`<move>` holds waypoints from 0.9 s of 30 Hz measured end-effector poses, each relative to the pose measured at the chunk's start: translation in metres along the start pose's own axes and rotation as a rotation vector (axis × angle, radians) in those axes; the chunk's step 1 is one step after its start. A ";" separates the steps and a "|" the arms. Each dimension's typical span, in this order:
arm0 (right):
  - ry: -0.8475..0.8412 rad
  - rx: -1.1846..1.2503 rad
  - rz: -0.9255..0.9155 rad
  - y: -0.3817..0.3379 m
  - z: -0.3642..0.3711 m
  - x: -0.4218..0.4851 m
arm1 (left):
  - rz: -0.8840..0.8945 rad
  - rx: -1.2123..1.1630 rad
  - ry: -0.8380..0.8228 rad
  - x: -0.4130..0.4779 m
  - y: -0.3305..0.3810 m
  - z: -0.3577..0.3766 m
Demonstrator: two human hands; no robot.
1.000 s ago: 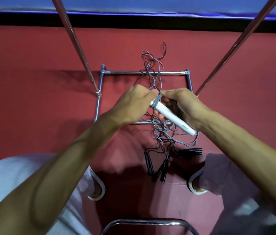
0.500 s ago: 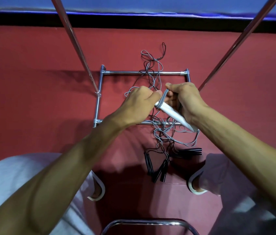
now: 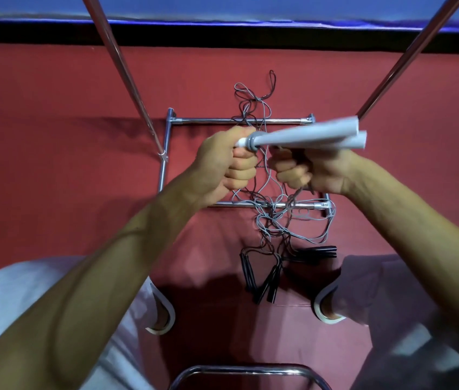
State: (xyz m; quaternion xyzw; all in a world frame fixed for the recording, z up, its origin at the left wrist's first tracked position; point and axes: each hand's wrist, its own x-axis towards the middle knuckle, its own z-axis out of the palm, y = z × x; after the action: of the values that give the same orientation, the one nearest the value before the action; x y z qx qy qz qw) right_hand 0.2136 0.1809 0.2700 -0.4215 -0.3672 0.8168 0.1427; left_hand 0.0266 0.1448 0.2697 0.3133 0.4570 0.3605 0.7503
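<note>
- Left hand (image 3: 228, 161) was curled, pinching the capped end of the pale handles (image 3: 307, 136), which were raised above the metal frame (image 3: 239, 121).
- Cords (image 3: 273, 218) hung tangled between both fists and draped over the frame's near bar, down to the black handles (image 3: 264, 274) on the floor.
- Right hand (image 3: 307, 170) was fisted round cords just under the pale handles.
- Judged best: keep the pale handles steady and feed slack through one loop at a time. Yanking would likely tighten the knots.
</note>
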 end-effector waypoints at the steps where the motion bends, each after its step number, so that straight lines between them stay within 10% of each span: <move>1: -0.026 0.034 0.029 0.002 0.001 0.001 | -0.043 -0.073 -0.025 0.001 0.000 0.000; 10: 0.283 0.047 -0.069 0.027 0.028 0.023 | -0.315 -0.622 0.075 0.000 -0.001 -0.023; 19: 0.754 -1.256 -0.952 0.055 0.007 0.024 | -0.311 -0.755 0.212 -0.002 0.007 -0.038; 21: 0.663 -1.146 -0.852 0.053 0.006 0.023 | -0.301 -0.786 0.210 -0.004 0.013 -0.042; 27: 0.117 0.164 -0.066 0.029 0.024 0.009 | -0.273 -0.782 0.243 -0.006 0.013 -0.040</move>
State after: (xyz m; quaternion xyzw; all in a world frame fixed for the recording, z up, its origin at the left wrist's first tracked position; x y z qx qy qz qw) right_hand 0.1909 0.1541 0.2526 -0.4430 -0.3040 0.8130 0.2245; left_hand -0.0147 0.1525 0.2675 -0.1027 0.4085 0.4381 0.7942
